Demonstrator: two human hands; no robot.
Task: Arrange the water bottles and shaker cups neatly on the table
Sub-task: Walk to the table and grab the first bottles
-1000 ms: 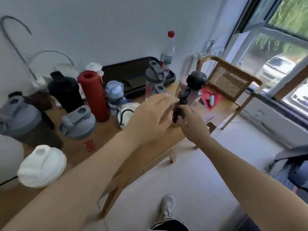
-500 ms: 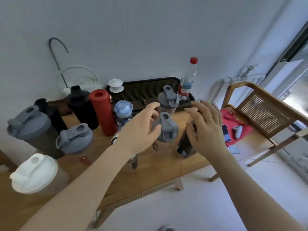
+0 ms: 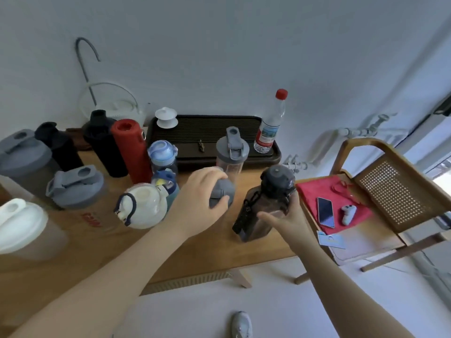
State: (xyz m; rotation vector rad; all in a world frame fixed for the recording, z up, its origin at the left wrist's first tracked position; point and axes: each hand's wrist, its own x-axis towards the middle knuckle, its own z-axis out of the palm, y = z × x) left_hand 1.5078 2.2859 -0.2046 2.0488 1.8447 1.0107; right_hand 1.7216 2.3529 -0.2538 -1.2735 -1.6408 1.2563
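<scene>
My left hand grips the grey lid of a clear shaker cup standing mid-table. My right hand wraps the side of a smoky brown bottle with a black cap and strap, near the table's right end. Behind them stands another clear shaker with a grey flip lid. To the left cluster a white round bottle, two blue kids' bottles, a red flask, black shakers, grey-lidded shakers and a white-lidded shaker.
A dark tea tray at the back holds a red-capped plastic water bottle and a white lidded cup. Right of the wooden table, a cane chair carries a red cloth, a phone and a small controller.
My left hand closed on the middle shaker's lid. My right hand slid from the top of the brown bottle down to its side. The view shifted slightly.
</scene>
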